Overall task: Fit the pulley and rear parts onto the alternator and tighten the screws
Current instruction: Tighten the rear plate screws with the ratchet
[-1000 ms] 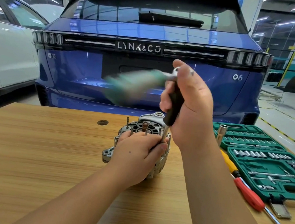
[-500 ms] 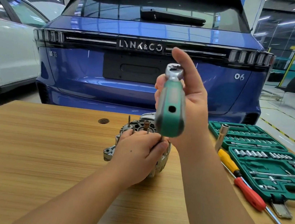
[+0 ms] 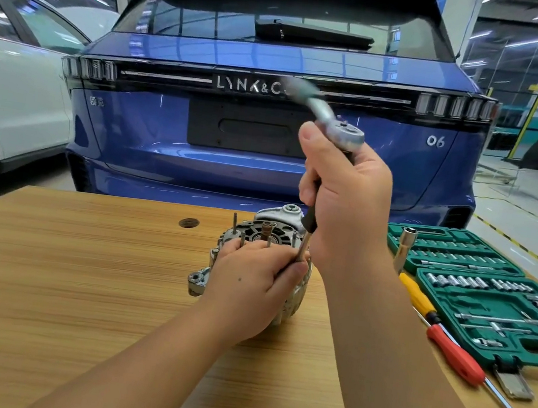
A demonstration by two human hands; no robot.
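Workshop light falls on a pale wooden table where the grey cast-metal alternator sits near the middle, its open rear face turned up, several thin studs and a rusty central shaft standing out of it. The left hand is curled over the near side of the housing, steadying it, with its thumb and fingers closed around the foot of a slim steel extension bar. That bar rises almost upright from the housing's right edge into the right hand, which is clenched around its dark upper part directly above the alternator. On top sits the silver head of the ratchet wrench, its handle blurred and pointing away up-left toward the car. The socket end is hidden behind the left hand, so I cannot tell whether it is seated on a fastener.

What matters next, I think, is that the bar's long axis stays vertical over the screw below the right hand while the handle sweeps level; the left hand is the nearer one to guide the tip.

To the right lie a yellow-handled screwdriver, a red-handled screwdriver and an open green socket-set case, with a steel tube socket standing at its near corner. A round hole marks the tabletop further back. Behind stands a blue hatchback's tail, a white car at left.
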